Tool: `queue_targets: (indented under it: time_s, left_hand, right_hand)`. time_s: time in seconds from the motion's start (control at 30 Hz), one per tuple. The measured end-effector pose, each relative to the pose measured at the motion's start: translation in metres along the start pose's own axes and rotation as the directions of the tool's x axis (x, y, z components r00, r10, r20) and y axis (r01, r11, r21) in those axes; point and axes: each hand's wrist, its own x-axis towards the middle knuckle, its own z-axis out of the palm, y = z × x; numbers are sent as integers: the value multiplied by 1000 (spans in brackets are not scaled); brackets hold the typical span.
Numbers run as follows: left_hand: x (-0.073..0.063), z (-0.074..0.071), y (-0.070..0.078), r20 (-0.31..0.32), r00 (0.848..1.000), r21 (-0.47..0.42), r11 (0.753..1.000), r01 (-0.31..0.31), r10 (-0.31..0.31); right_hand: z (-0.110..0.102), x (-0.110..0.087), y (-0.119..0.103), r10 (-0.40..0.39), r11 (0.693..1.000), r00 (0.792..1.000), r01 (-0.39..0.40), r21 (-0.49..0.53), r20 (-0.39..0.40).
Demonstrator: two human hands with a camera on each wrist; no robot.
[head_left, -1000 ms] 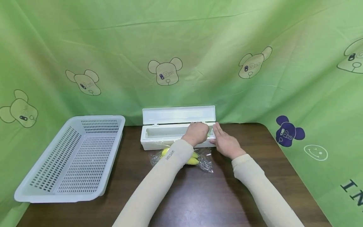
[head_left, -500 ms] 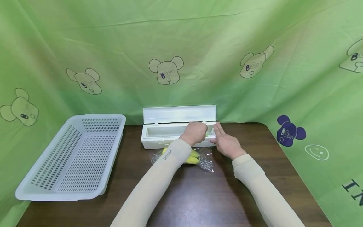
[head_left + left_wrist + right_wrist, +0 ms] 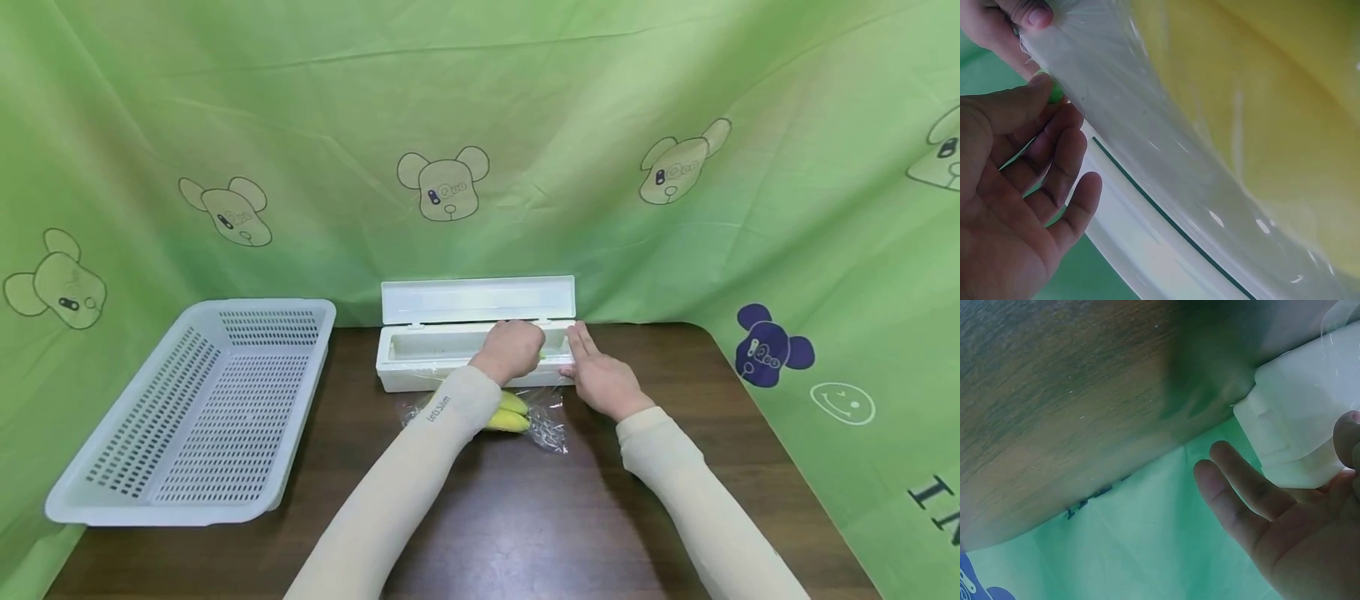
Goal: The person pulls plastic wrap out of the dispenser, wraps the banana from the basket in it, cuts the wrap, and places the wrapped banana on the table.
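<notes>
A white cling film dispenser (image 3: 405, 380) lies along the table's back with its lid (image 3: 480, 300) raised. My left hand (image 3: 513, 346) pinches a small green cutter slider (image 3: 1056, 94) between thumb and forefinger at the dispenser's front edge; its other fingers are loosely bent. My right hand (image 3: 606, 383) presses on the dispenser's right end, thumb at the front and two straight fingers reaching past the corner. Clear cling film (image 3: 553, 433) runs from the front edge over yellow bananas (image 3: 507, 419). My left forearm hides part of the bananas in the head view.
A large white perforated basket (image 3: 300, 417) stands at the left of the brown table (image 3: 540, 533). A green printed curtain (image 3: 525, 208) hangs right behind the dispenser and along both sides.
My left hand has slid a little to the left along the dispenser's front edge with the green slider. The right hand has stayed at the right end. The view has shifted slightly.
</notes>
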Motion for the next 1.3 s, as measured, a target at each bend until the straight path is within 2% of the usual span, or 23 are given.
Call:
queue_targets:
  time_s: [0.53,1.3]
  left_hand:
    - [-9,-1,-13,10,1000,7,1000,-10,10]
    - [-26,3,-29,-47,998,11,999,-32,33]
  right_hand:
    - [4,1,4,7,1000,1000,-7,13,24]
    - [6,1,3,5,999,1000,-6,36,14]
